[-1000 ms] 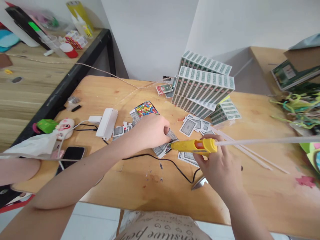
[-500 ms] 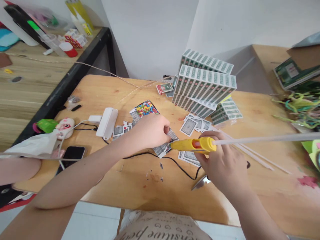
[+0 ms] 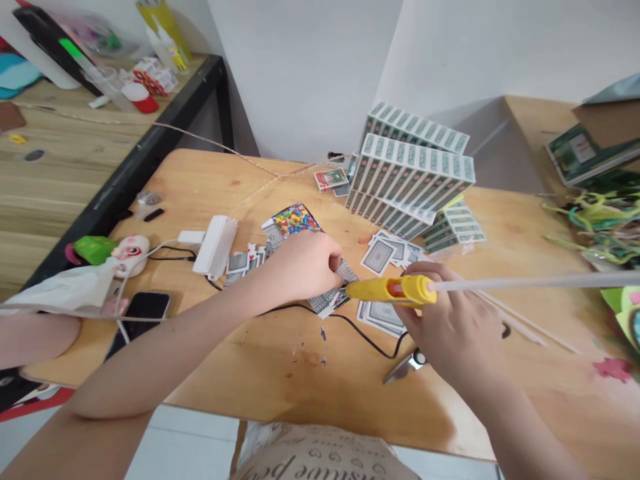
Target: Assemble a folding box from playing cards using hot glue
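My right hand (image 3: 453,317) is wrapped round a yellow hot glue gun (image 3: 393,290), and a long translucent glue stick (image 3: 520,280) sticks out of its back end. The gun's nozzle points left at a flat piece made of grey-patterned playing cards (image 3: 347,270). Over that piece my left hand (image 3: 310,263) is closed in a pinch close to the nozzle; whatever its fingertips hold is hidden. A colourful printed panel (image 3: 295,219) lies behind the left hand. Loose playing cards (image 3: 379,257) are spread near the gun, with more cards (image 3: 383,317) below it.
Stacked card boxes (image 3: 410,173) stand at the back. A black cord (image 3: 360,333) crosses the table beside a metal-bladed tool (image 3: 405,367). On the left are a white power adapter (image 3: 215,247), a phone (image 3: 145,310) and small toys (image 3: 131,253). Spare glue sticks (image 3: 520,323) lie at right.
The view has shifted slightly. Both hands and the glue gun stay in nearly the same place over the cards, with the nozzle still beside my left fingers.
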`<state>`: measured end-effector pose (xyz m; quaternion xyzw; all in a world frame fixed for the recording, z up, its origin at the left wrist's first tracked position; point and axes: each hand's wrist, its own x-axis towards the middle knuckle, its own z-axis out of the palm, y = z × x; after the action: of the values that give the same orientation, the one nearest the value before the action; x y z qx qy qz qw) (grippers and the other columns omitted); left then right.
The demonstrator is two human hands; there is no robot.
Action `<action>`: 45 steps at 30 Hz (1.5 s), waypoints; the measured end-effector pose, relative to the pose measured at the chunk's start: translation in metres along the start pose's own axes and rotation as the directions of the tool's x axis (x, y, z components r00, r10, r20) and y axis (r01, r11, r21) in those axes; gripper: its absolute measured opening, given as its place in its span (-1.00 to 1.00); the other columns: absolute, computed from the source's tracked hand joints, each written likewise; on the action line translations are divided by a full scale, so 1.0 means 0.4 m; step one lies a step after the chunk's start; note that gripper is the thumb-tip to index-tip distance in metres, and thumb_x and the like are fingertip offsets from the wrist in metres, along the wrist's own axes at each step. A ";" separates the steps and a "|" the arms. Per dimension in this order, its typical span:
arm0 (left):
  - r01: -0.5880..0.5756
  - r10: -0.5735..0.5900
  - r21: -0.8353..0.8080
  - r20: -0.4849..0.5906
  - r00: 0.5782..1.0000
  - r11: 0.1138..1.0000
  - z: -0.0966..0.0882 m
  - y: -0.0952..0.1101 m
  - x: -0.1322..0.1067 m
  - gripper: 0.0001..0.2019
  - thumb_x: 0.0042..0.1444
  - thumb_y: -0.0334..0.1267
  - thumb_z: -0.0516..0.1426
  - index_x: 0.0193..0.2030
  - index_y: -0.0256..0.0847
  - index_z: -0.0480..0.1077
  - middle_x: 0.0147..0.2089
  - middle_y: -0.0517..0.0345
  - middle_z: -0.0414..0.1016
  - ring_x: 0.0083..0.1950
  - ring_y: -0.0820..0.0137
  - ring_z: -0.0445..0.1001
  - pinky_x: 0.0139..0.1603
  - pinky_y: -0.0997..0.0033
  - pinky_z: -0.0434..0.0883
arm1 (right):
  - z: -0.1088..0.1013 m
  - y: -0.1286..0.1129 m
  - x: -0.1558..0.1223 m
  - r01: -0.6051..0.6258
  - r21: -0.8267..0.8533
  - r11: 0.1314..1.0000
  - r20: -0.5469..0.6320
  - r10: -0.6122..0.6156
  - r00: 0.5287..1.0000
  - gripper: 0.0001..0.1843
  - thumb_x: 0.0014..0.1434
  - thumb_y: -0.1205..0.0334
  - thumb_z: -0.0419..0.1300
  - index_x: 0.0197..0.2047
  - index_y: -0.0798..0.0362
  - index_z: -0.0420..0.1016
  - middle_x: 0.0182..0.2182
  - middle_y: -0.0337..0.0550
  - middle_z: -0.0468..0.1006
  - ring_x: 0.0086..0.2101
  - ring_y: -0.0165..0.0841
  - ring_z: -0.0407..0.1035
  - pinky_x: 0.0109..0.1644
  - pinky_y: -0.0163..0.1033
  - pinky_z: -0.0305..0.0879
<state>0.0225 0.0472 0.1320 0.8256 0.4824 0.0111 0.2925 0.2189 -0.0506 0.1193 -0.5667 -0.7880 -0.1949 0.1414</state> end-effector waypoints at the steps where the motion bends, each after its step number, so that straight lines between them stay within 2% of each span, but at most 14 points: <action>1: -0.003 0.003 -0.002 0.003 1.000 1.000 -0.001 0.001 -0.001 -0.93 -0.14 -0.26 0.18 -0.56 -0.18 0.41 -0.51 0.20 0.50 -0.44 0.40 0.40 -0.48 0.41 0.13 | 0.000 0.002 0.000 0.003 -0.004 1.000 0.004 -0.003 1.000 -0.91 0.19 0.29 0.15 -0.33 0.09 0.31 -0.29 -0.15 0.58 -0.57 -0.46 0.31 -0.53 -0.29 0.13; 12: -0.012 0.011 0.016 0.022 1.000 1.000 -0.009 0.010 -0.004 -0.93 -0.10 -0.29 0.17 -0.54 -0.19 0.42 -0.47 0.15 0.54 -0.42 0.38 0.43 -0.45 0.41 0.18 | -0.007 0.001 0.005 0.019 0.029 0.999 -0.002 -0.019 1.000 -0.94 0.21 0.32 0.12 -0.33 0.08 0.34 -0.28 -0.11 0.59 -0.52 -0.44 0.36 -0.54 -0.29 0.04; 17: -0.015 0.014 0.013 0.026 1.000 1.000 -0.011 0.012 -0.003 -0.94 -0.10 -0.29 0.17 -0.53 -0.20 0.43 -0.46 0.14 0.54 -0.41 0.37 0.43 -0.46 0.41 0.18 | -0.002 0.011 0.000 0.024 0.010 1.000 -0.002 -0.024 1.000 -0.90 0.23 0.26 0.12 -0.34 0.07 0.35 -0.30 -0.13 0.60 -0.54 -0.42 0.34 -0.53 -0.27 0.01; 28: -0.004 0.002 0.078 0.024 1.000 0.997 -0.011 0.025 -0.007 -0.91 -0.12 -0.25 0.18 -0.54 -0.19 0.41 -0.49 0.14 0.52 -0.44 0.35 0.43 -0.48 0.39 0.15 | -0.013 0.023 0.005 0.077 -0.015 0.997 0.012 -0.077 0.997 -0.91 0.22 0.27 0.15 -0.30 0.06 0.29 -0.28 -0.12 0.59 -0.48 -0.40 0.41 -0.52 -0.27 0.07; 37: -0.016 0.014 0.075 0.021 1.000 0.997 -0.010 0.022 -0.006 -0.88 -0.11 -0.22 0.19 -0.55 -0.19 0.41 -0.51 0.13 0.51 -0.45 0.35 0.43 -0.48 0.39 0.13 | -0.011 0.033 0.001 0.035 -0.018 0.999 0.009 -0.035 0.999 -0.91 0.22 0.26 0.15 -0.30 0.06 0.30 -0.30 -0.14 0.60 -0.52 -0.41 0.36 -0.53 -0.23 -0.01; 45: -0.023 0.023 0.081 0.003 1.000 0.996 -0.008 0.021 -0.008 -0.88 -0.11 -0.23 0.19 -0.55 -0.20 0.40 -0.49 0.13 0.52 -0.44 0.35 0.43 -0.49 0.39 0.13 | -0.015 0.039 -0.004 0.037 -0.063 0.997 0.026 -0.036 0.999 -0.87 0.20 0.22 0.19 -0.31 0.07 0.32 -0.29 -0.15 0.60 -0.54 -0.41 0.35 -0.53 -0.23 -0.01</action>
<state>0.0265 0.0431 0.1396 0.8423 0.4726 -0.0057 0.2591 0.2343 -0.0504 0.1260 -0.5588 -0.7933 -0.2153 0.1097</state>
